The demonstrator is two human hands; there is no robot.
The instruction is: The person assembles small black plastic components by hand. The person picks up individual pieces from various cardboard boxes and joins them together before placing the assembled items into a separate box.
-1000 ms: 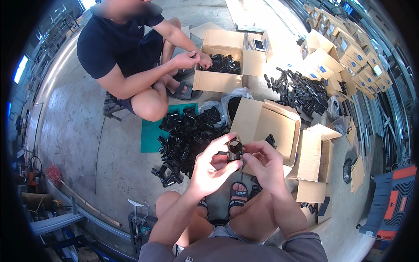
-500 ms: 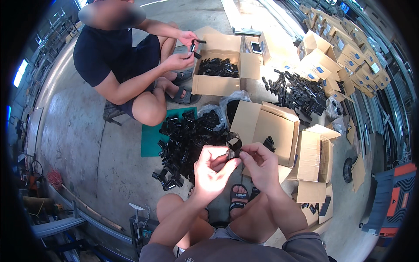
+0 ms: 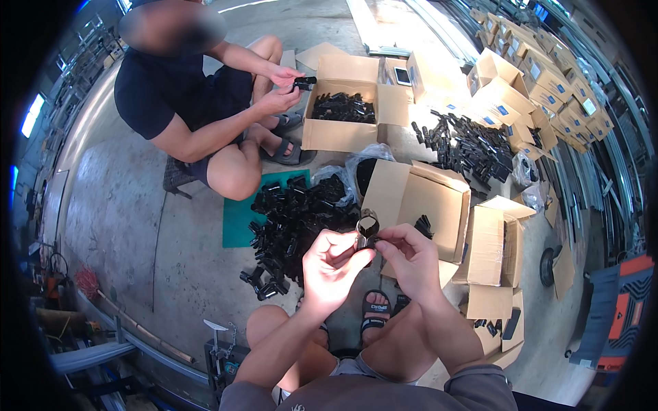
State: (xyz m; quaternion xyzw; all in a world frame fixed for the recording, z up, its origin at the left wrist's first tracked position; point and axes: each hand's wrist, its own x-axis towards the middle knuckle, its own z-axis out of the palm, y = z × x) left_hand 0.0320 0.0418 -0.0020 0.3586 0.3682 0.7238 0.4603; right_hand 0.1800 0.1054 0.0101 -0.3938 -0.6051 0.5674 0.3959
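Between my two hands is a glossy black ring-shaped fitting (image 3: 368, 227), its round opening facing up toward me. My left hand (image 3: 334, 270) is closed on the fitting's left side, thumb and fingers pinching its lower part. My right hand (image 3: 411, 262) pinches at its right side with thumb and forefinger; whether a small part sits between those fingertips is hidden. Just beyond my left hand lies a large heap of similar black fittings (image 3: 301, 212), partly on a green mat (image 3: 236, 229). An open cardboard box (image 3: 433, 205) with a few black pieces stands beyond my right hand.
Across from me a co-worker (image 3: 157, 96) sits holding a black part beside an open carton (image 3: 339, 137) of black parts. More parts (image 3: 469, 151) are piled on the floor at far right, near stacked cartons (image 3: 548, 75). A toolbox (image 3: 613, 315) stands at right.
My hands stay almost in place, and the ring tilts slightly, showing more of its opening. The co-worker's hands have brought their black part together into a more compact, level pose.
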